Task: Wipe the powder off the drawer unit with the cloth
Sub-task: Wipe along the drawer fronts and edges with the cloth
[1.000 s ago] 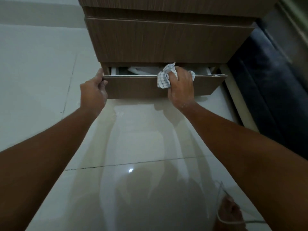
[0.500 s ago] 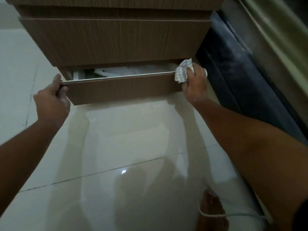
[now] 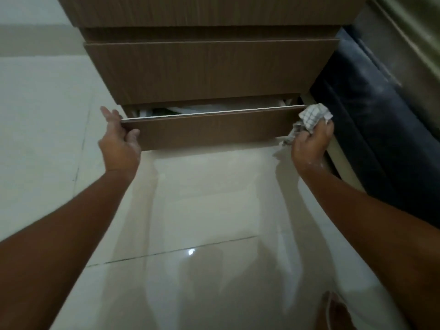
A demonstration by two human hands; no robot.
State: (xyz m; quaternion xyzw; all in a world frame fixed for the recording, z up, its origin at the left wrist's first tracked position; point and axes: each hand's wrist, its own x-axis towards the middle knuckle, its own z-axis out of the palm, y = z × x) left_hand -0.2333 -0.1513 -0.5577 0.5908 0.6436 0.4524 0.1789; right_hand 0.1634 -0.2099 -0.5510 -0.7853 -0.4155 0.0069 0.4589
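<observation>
Bottom drawer (image 3: 212, 126) ajar; left hand (image 3: 119, 141) grips its left end. Right hand (image 3: 310, 144) bunches checked cloth (image 3: 312, 116) at right corner. Open floor (image 3: 202, 210) below

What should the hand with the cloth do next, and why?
Probably press the cloth on the drawer front and wipe leftward. The right hand holds it bunched just off the drawer's right end, while the left hand steadies the other end.

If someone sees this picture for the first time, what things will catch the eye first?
First, the two bare arms reaching to the bottom drawer, which is pulled partly open. The left hand grips the drawer's left end, and the right hand holds a crumpled checked cloth at its right end. Below them, the glossy tiled floor mirrors a light.
</observation>
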